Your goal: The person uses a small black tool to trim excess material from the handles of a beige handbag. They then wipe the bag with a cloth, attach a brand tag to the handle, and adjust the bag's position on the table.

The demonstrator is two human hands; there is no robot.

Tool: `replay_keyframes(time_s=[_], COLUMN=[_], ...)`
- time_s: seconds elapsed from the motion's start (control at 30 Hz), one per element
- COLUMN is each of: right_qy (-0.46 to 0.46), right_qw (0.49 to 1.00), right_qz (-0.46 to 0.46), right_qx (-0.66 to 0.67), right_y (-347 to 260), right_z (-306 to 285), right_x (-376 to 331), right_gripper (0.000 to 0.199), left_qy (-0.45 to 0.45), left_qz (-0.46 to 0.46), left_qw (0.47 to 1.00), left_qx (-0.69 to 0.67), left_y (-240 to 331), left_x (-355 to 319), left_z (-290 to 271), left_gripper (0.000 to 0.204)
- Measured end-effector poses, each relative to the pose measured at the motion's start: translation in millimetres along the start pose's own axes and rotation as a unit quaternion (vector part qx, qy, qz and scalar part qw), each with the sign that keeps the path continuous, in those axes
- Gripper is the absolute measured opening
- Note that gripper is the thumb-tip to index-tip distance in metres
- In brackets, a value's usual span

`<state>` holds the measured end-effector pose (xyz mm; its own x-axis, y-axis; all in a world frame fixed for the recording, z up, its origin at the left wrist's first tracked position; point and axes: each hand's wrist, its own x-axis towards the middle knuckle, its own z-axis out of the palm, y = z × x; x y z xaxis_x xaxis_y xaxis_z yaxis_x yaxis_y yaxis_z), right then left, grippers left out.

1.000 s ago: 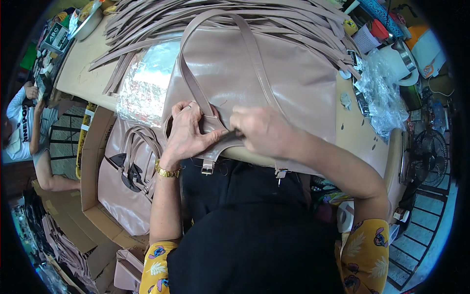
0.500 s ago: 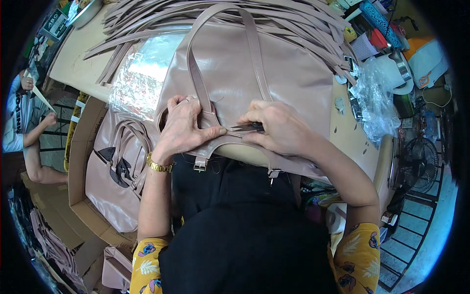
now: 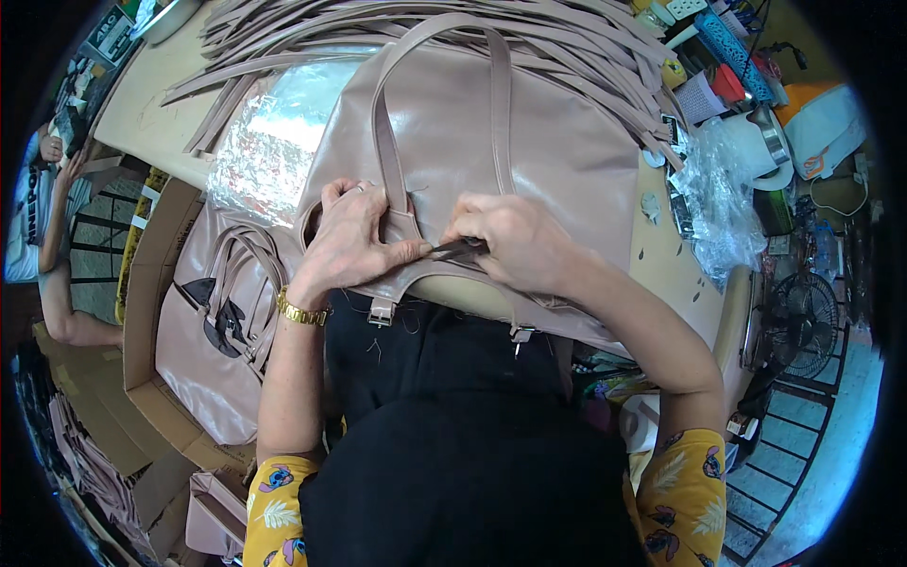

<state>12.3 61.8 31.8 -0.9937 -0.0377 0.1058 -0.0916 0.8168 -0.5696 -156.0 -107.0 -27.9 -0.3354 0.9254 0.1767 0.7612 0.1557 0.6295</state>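
Observation:
A dusty-pink handbag [image 3: 567, 123] lies on the table in front of me, its handle loop [image 3: 501, 104] pointing away. My left hand [image 3: 350, 236] holds down the bag's near edge beside the foot of the handle, thumb stretched along the edge toward the right. In my right hand [image 3: 510, 241] is a pair of small dark thread snips [image 3: 458, 249], mostly hidden by the fingers. Their points reach the bag's edge just by my left thumb. Two small buckles, the left one [image 3: 381, 312] and the right one [image 3: 521, 334], hang from the edge near my lap.
Pink straps [image 3: 529, 42] are heaped at the table's far side. Clear plastic wrap [image 3: 274, 142] lies left of the bag, more plastic [image 3: 723, 189] to the right. A cardboard box [image 3: 151, 321] at left holds finished-looking bags. Another person [image 3: 57, 217] works beyond it; a fan [image 3: 801, 317] stands right.
My right hand has moved slightly left with the snips, bringing them closer to my left thumb. My left hand keeps its place on the bag. The other person's hands have shifted.

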Motion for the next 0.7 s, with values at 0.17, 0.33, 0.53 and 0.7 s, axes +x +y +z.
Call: replay_keyframes(time_s=[0.17, 0.33, 0.53, 0.7], right_qy=[-0.074, -0.132, -0.135, -0.181], right_qw=[0.993, 0.967, 0.959, 0.969], right_qz=[-0.044, -0.092, -0.124, -0.121], right_qx=[-0.086, -0.199, -0.216, 0.121], right_y=[3, -15, -20, -18], right_z=[5, 5, 11, -13], right_x=[8, 16, 19, 4], right_gripper=[0.008, 0.009, 0.010, 0.011], left_qy=[-0.017, 0.013, 0.031, 0.002], left_qz=[-0.022, -0.001, 0.033, 0.001], left_qw=[1.000, 1.000, 0.999, 1.000], left_qx=[-0.002, 0.010, -0.018, 0.003], left_y=[7, -4, -6, -5], left_x=[3, -1, 0, -3], left_z=[-3, 4, 6, 1], left_gripper=[0.060, 0.058, 0.059, 0.061])
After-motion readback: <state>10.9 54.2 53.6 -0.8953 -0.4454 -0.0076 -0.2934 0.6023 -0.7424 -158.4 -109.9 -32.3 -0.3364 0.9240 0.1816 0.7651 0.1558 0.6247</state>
